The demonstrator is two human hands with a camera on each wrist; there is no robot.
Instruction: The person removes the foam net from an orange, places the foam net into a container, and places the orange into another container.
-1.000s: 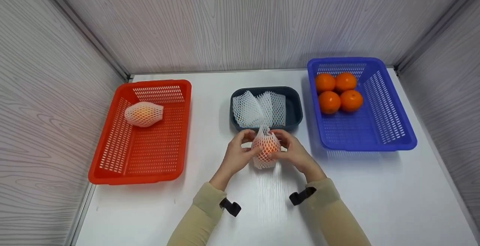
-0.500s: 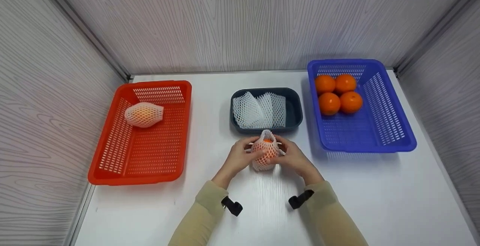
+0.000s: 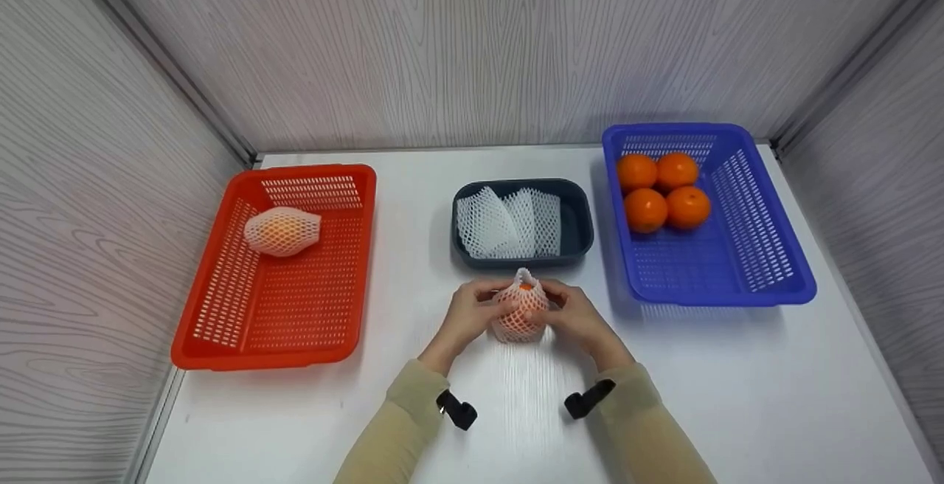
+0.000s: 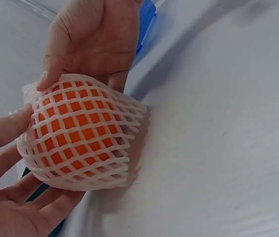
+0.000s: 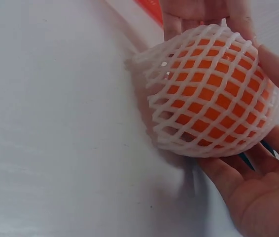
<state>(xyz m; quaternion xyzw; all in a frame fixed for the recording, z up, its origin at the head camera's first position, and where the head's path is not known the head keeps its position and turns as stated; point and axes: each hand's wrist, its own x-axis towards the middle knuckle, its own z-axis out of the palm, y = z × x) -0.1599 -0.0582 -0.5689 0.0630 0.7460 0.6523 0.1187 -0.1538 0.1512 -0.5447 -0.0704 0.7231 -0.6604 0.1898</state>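
Note:
An orange in a white foam net sleeve [image 3: 521,318] stands on the table between both hands, its orange skin showing through the mesh. My left hand [image 3: 466,316] holds it from the left, thumb on the near side and fingers curled behind. From the right, my right hand [image 3: 581,316] grips it in the same way. In the left wrist view the netted orange [image 4: 78,133] has the net's loose lower edge touching the table. The right wrist view shows the netted orange [image 5: 213,94] with fingers around its far side.
Behind the hands, a dark tray [image 3: 579,237] holds several flat foam nets [image 3: 487,226]. At the left, a red basket [image 3: 302,307] contains a netted orange [image 3: 282,232]. A blue basket [image 3: 693,270] at the right contains several bare oranges [image 3: 687,208].
The net's top, earlier drawn up tall and closed toward the tray, now stands lower and slightly open, with orange skin visible in it. Both hands keep hold and have shifted little.

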